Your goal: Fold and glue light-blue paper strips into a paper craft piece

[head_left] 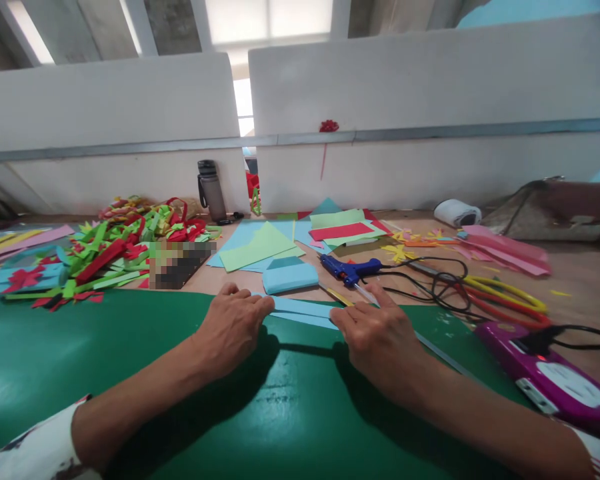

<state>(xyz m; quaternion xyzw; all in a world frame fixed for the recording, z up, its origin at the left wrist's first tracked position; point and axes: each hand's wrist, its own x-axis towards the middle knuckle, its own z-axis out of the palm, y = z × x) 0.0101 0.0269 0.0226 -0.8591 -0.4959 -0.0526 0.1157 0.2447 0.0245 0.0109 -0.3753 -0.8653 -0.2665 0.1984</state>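
Bare forearms (145,387) reach in from the lower left and lower right of the frame, white sleeves (35,443) at the bottom corners. Light blue paper strip (303,308) at frame centre, held taut above a green mat (280,433); shadow visible below. Left hand (235,321): fingers pinch the strip's left end. Right hand (377,333): fingers grasp its right end. Line along the strip: fold or edge, cannot tell which.

Just beyond: folded blue paper (291,276); to its right, a blue glue gun (350,270) with black cable. Behind these, pale green sheets (265,243) and a red sheet (341,231) on the brown counter (580,300).

Right of frame: scissors (513,297) with yellow and red handles; purple power strip (550,373), lower right. Left of frame: heap of green and red cuttings (115,247). Dark bottle (211,191) stands upright, upper left of centre, near white panels (430,87).
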